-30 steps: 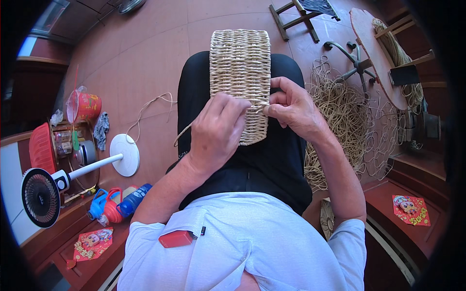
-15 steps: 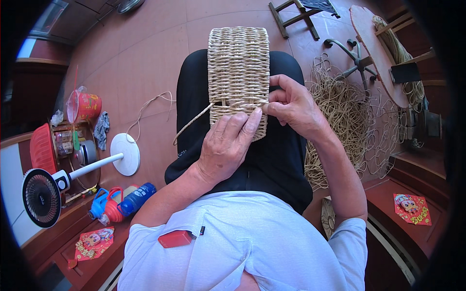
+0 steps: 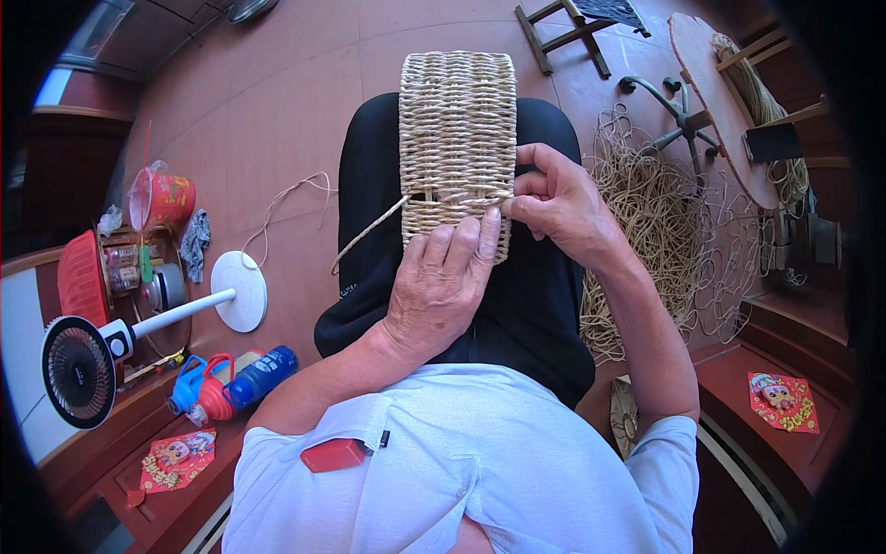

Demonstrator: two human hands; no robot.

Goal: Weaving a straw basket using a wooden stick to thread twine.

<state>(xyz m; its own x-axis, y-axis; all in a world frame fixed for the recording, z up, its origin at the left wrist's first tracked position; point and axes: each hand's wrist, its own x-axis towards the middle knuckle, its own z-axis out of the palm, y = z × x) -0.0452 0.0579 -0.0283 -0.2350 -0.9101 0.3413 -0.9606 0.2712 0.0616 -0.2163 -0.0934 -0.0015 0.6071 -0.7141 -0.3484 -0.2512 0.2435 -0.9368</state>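
A tan basket (image 3: pixel 459 129) woven of twisted straw cord lies across my lap on black trousers. My left hand (image 3: pixel 441 282) rests flat on its near end, fingers stretched out over the weave and thumb tip close to the right edge. At that edge my right hand (image 3: pixel 561 203) pinches the cord, thumb against forefinger, and the fingertips hide the pinched part. From a small gap at the basket's left side a loose cord (image 3: pixel 369 235) slants down over my thigh.
A large heap of straw cord (image 3: pixel 646 249) lies on the floor to the right, near a wheeled chair base (image 3: pixel 683 120). On the left stand a white fan (image 3: pixel 81 372), a blue bottle (image 3: pixel 263 377) and a red bucket (image 3: pixel 169 198). A folding stool (image 3: pixel 577 37) is at the far right.
My left fingers have slid slightly toward me, uncovering a little more of the weave. My right hand keeps its pinch at the basket's edge.
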